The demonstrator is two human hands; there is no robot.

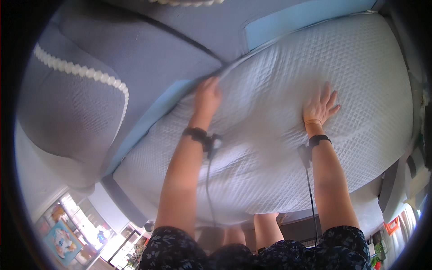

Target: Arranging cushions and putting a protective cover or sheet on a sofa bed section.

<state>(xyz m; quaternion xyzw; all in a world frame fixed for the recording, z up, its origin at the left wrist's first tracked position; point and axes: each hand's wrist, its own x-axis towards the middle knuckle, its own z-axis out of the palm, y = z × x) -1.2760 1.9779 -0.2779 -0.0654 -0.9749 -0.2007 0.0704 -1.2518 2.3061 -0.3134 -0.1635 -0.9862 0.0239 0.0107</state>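
A pale quilted cover (pixel 364 101) with a diamond pattern lies over a wide sofa seat, wrinkled around the middle. My left hand (pixel 208 92) is at the cover's far edge, beside the seam with the grey backrest; it is blurred, and whether the fingers grip the fabric is unclear. Farther right, my right hand (pixel 320 105) rests on the cover, palm down with fingers spread. Each wrist wears a black band with a small device and a cable. Light blue fabric (pixel 303 22) shows between the cover's edge and the grey backrest.
A grey cushion (pixel 77 108) with white beaded trim (pixel 81 70) leans at the left. The grey backrest (pixel 162 57) runs along the far side. At the lower left stands a blue picture board (pixel 63 240); an orange object (pixel 391 226) is at the lower right.
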